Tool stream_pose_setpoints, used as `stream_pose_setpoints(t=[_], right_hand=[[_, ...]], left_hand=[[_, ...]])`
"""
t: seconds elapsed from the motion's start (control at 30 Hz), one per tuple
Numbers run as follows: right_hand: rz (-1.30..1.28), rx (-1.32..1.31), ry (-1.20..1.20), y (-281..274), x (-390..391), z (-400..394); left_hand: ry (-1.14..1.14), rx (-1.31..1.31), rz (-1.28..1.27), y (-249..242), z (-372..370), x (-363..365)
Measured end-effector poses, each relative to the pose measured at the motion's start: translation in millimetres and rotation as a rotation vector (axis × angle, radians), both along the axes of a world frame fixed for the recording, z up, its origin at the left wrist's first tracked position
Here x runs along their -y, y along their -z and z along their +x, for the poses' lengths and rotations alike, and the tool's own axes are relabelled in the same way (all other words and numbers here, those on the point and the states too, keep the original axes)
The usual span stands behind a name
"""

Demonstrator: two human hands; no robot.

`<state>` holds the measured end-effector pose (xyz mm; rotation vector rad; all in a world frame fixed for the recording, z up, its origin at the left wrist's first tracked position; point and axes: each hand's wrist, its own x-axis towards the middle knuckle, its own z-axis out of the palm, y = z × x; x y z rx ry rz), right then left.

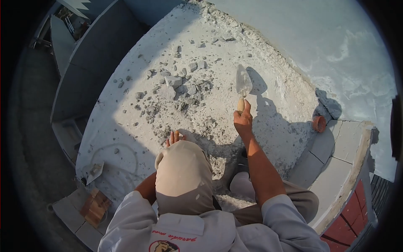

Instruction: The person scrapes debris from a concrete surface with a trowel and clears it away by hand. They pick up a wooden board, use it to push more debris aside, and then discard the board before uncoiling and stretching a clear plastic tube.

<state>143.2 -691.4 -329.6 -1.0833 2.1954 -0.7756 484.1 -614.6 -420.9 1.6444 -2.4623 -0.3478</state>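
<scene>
Right hand (243,119) grips trowel (243,82) by handle (241,105), blade over dusty slab (222,59); left hand (174,137) partly behind knee (183,168), near rubble (173,81), grasp unclear.

Red lettering (174,235) on the light grey shirt (260,238) reads "garuda mas", upside down in view, just beside a round emblem (164,246).

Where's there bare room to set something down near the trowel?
Between the right hand and the orange cylinder, the shaded slab looks mostly bare. A narrower strip lies between the trowel and the rough ledge. Crowded: the rubble left of the trowel, and the crumbs by the left hand.
</scene>
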Motion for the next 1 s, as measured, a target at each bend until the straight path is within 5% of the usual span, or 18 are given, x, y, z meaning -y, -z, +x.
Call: stream_pose_setpoints(t=[0.07,0.13,0.2,0.27,0.33,0.4,0.43,0.57,0.63,0.73,1.0], right_hand=[[0.031,0.095,0.080,-20,-25,57],[0.034,0.160,0.128,-17,-53,104],[-0.047,0.144,0.135,-7,-85,143],[-0.044,0.214,0.064,-15,-114,159],[0.039,0.342,-0.063,-40,-127,150],[0.122,0.427,-0.169,-67,-119,129],[0.144,0.411,-0.194,-79,-110,118],[0.092,0.081,-0.194,-101,-69,62],[-0.021,0.134,-0.182,-102,-62,36],[-0.079,-0.024,-0.206,-112,-58,17],[-0.026,-0.050,-0.186,-157,-54,14]], left_hand=[[-0.091,-0.328,0.216,-27,-27,9],[-0.599,-0.877,1.073,-104,-71,38],[-0.759,-1.261,1.442,-122,-83,53],[-0.341,-0.892,1.055,-109,-84,48],[-0.200,-0.734,0.865,-71,-79,38],[-0.304,-0.805,0.871,-37,-64,32],[-0.268,-0.647,0.929,-82,-53,42],[-0.075,-0.452,0.955,-60,9,-6],[0.022,-0.350,0.942,-47,44,-22],[0.148,0.181,0.942,-52,91,1],[-0.248,0.188,0.633,-71,244,120]])
